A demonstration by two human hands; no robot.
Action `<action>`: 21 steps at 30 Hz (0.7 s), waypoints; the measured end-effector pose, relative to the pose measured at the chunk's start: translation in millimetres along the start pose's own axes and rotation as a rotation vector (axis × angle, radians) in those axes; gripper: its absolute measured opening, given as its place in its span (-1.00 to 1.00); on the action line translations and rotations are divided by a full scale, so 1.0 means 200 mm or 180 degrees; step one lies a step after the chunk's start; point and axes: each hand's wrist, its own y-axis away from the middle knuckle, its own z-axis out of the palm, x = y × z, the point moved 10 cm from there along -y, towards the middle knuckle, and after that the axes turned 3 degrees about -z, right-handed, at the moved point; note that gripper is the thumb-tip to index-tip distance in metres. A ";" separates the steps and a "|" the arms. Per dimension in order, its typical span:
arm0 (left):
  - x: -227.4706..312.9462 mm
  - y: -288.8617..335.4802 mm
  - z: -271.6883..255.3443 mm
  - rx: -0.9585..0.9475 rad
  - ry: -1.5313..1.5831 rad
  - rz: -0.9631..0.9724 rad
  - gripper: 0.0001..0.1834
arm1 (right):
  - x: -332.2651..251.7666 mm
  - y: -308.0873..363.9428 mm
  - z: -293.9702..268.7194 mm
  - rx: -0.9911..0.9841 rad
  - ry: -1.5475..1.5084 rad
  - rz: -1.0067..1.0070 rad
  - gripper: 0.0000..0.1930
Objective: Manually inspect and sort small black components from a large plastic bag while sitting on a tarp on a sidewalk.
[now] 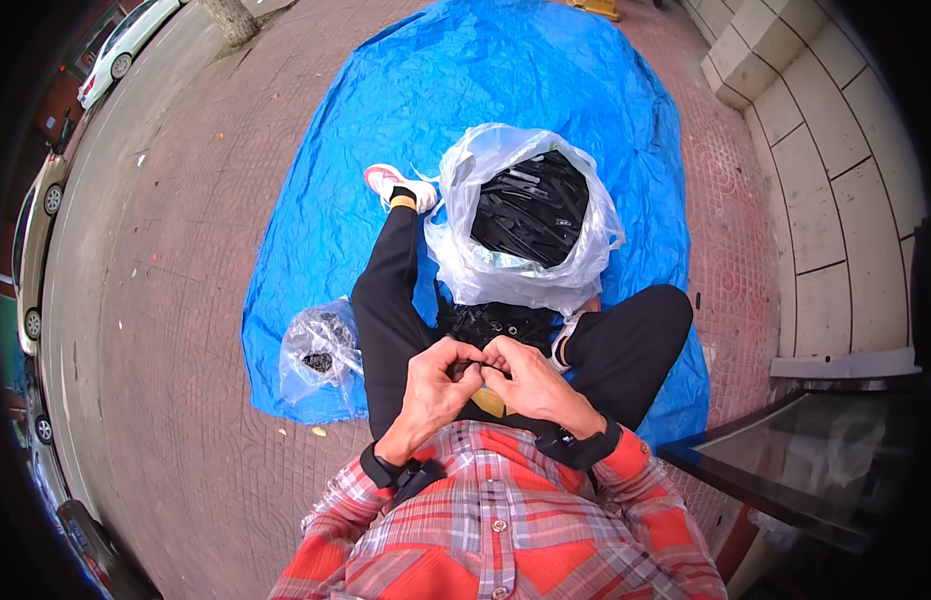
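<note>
My left hand (435,387) and my right hand (533,381) meet in front of my lap, thumbs and fingers pinched together. What they hold between the fingertips is too small and hidden to name. Just beyond them, a heap of black parts (497,322) with small shiny rings lies between my legs. Farther off stands a large translucent plastic bag (459,250), its mouth wide and full of long thin black plastic-looking pieces (530,208). Beside my left leg sits a smaller clear bag (297,352) with small dark pieces inside.
A crinkled blue tarp (415,80) lies under me and the bags, on reddish paving (185,330). At the right are a tiled wall (815,190) and a dark-framed glass panel (805,450). Parked cars (30,250) line the road at the left, near a tree trunk (229,18).
</note>
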 end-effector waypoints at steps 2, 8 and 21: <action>0.01 -0.02 -0.01 -0.0073 0.0375 -0.0188 -0.80 | 0.07 0.01 0.02 -0.0204 -0.0850 0.0496 -0.89; -0.02 -0.02 -0.03 -0.0425 0.0993 -0.0514 -0.83 | 0.05 0.02 0.08 -0.0599 -0.2435 0.0689 -0.85; 0.03 0.01 0.01 -0.0132 0.0963 -0.0130 -0.86 | 0.13 0.03 0.08 0.0273 -0.3360 0.1265 -0.86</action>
